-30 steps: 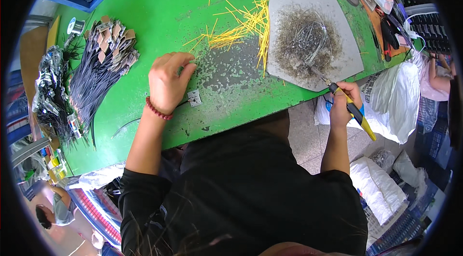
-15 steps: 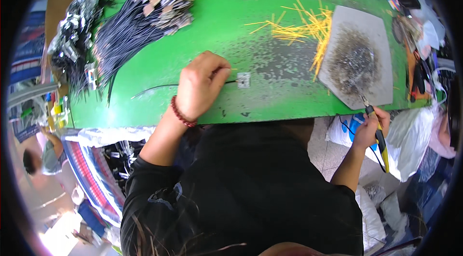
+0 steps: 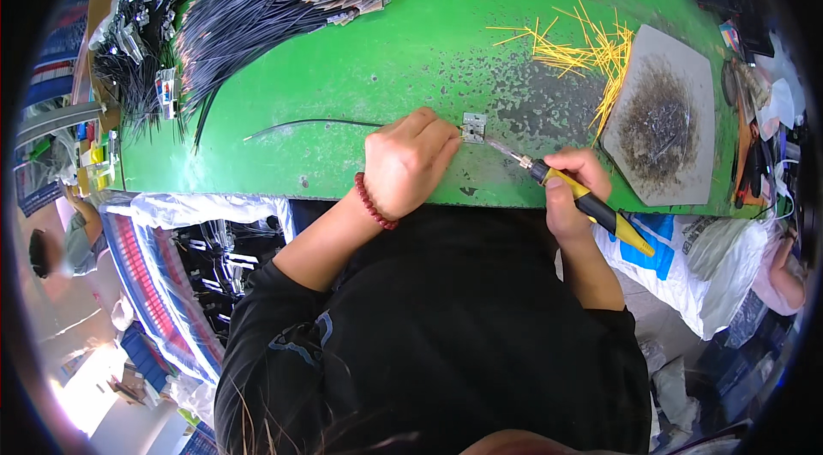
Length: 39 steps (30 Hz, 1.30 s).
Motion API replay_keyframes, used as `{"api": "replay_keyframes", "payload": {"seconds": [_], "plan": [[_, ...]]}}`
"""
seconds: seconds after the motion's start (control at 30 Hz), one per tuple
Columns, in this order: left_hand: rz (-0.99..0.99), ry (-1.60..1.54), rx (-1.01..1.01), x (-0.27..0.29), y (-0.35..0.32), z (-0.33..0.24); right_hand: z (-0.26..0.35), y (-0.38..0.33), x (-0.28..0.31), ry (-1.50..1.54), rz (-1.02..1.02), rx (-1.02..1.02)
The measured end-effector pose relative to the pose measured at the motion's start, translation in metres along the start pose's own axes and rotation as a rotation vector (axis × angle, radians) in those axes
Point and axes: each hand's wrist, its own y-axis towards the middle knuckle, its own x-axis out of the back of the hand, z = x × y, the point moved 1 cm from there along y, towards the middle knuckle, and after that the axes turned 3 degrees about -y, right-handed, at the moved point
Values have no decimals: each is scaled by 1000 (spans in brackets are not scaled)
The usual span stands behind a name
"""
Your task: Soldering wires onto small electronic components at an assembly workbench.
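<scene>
A small silvery square plate (image 3: pixel 474 126) lies on the green tabletop (image 3: pixel 429 44). A thin black cable (image 3: pixel 317 121) runs in from the left and passes under my left hand (image 3: pixel 407 162), whose fingers are pinched on it close beside the plate. Its gripped end is mostly hidden by the fingers. My right hand (image 3: pixel 576 189) grips a soldering iron (image 3: pixel 634 237) with a yellow and black handle. The iron's tip points left and reaches the plate's right edge; whether it touches I cannot tell.
A grey slab (image 3: pixel 619 134) with a dark, scorched middle lies at the right. Thin yellow strips (image 3: pixel 591 56) are scattered beside it. Bundled black cables (image 3: pixel 249 22) with tan-and-silver ends fill the back left, next to a silvery pile (image 3: pixel 141 14). Tools (image 3: pixel 754 164) lie at the far right.
My right hand has brought the soldering iron left from the grey slab to the plate. My left hand stays pinched beside the plate. The whole view has shifted slightly.
</scene>
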Motion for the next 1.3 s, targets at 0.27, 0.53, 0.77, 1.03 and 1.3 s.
{"api": "replay_keyframes", "payload": {"seconds": [0.27, 0.53, 0.77, 1.03, 1.3], "plan": [[14, 23, -23, -2, 1, 1, -3, -1, -2, -80, 25, 65], [9, 22, -12, -2, 1, 2, 1, 4, -7, -149, 88, 57], [11, 0, -16, -3, 1, 2, -4, -5, -2, -11, -18, 104], [79, -153, 88, 11, 7, 0, -7, -8, 61, -196, -332, 50], [93, -146, -68, -3, 76, -11, -27, -23, 80, -142, -550, 75]]}}
